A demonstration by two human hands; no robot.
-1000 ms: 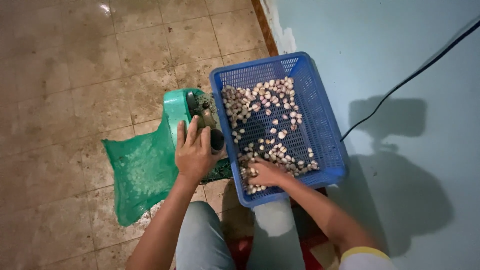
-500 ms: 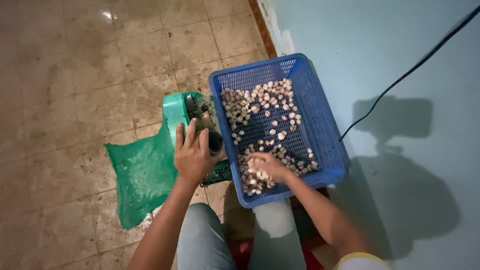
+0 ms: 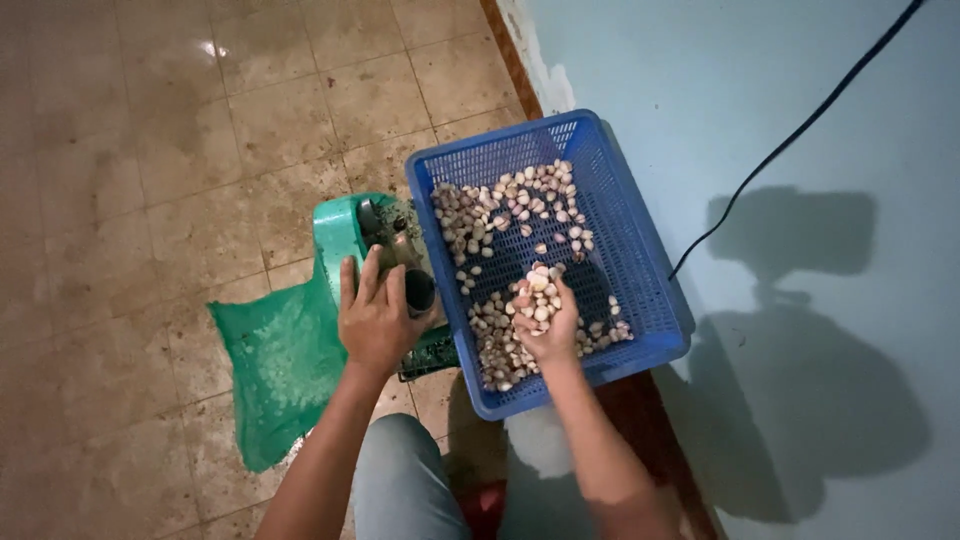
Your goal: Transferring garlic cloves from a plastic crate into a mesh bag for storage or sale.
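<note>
A blue plastic basket (image 3: 630,230) sits on the floor by the wall, holding several small pale shell-like pieces (image 3: 510,215). My right hand (image 3: 545,320) is inside the basket, palm up, cupped around a scoop of those pieces. My left hand (image 3: 375,320) rests flat on top of a small green machine (image 3: 345,225) that stands just left of the basket, near its dark round opening (image 3: 420,292).
A green mesh sack (image 3: 275,365) hangs from the machine and spreads over the tiled floor (image 3: 130,180) to the left. A pale blue wall (image 3: 780,110) with a black cable (image 3: 800,130) runs along the right. My knee (image 3: 400,480) is below.
My right hand has gathered pieces from the basket's near corner and lifted them, turning palm up. My left hand has stayed on the machine.
</note>
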